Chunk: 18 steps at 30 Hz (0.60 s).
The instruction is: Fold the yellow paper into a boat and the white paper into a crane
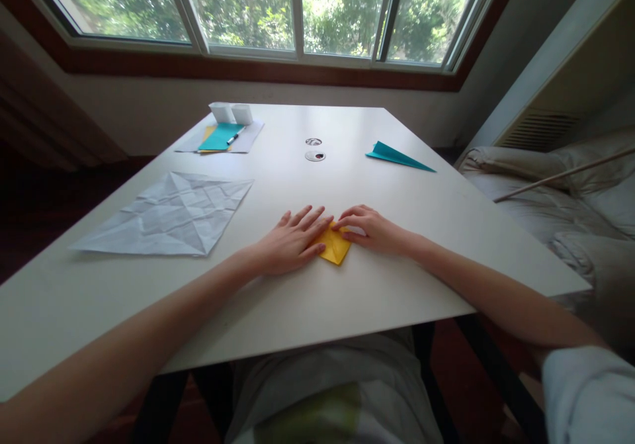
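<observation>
A small folded square of yellow origami paper (337,251) lies on the white table in front of me. My left hand (292,240) rests flat with its fingers spread, the thumb and fingertips over the paper's left edge. From the other side, my right hand (370,229) has its fingers curled onto the upper right part of the paper, with thumb and index finger at its edge. Crease lines show on the paper's near half. The fingers cover part of its upper side.
A creased white sheet (183,209) lies at left. Beyond it are stacked teal paper (218,137), a pen (236,135) and white folded pieces (231,113). Two round items (314,156) lie mid-table; a teal paper plane (399,157) is at right. The table (297,311) has its near edge before me.
</observation>
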Each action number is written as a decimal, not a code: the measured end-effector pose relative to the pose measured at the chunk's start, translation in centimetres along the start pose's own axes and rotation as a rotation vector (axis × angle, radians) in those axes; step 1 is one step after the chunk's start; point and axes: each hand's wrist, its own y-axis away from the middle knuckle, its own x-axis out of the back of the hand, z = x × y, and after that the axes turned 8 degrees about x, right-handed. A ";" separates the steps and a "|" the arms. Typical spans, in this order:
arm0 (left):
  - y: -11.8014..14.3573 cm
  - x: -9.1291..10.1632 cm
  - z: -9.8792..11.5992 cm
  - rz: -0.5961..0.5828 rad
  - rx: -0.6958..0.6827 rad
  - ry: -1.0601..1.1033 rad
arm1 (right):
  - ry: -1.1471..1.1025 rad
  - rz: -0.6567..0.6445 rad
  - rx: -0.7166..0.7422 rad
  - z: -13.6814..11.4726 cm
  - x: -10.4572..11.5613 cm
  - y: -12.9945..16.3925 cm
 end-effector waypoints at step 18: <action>-0.1 0.2 0.0 -0.039 -0.027 0.033 | 0.192 0.022 -0.221 -1.4 -0.1 0.3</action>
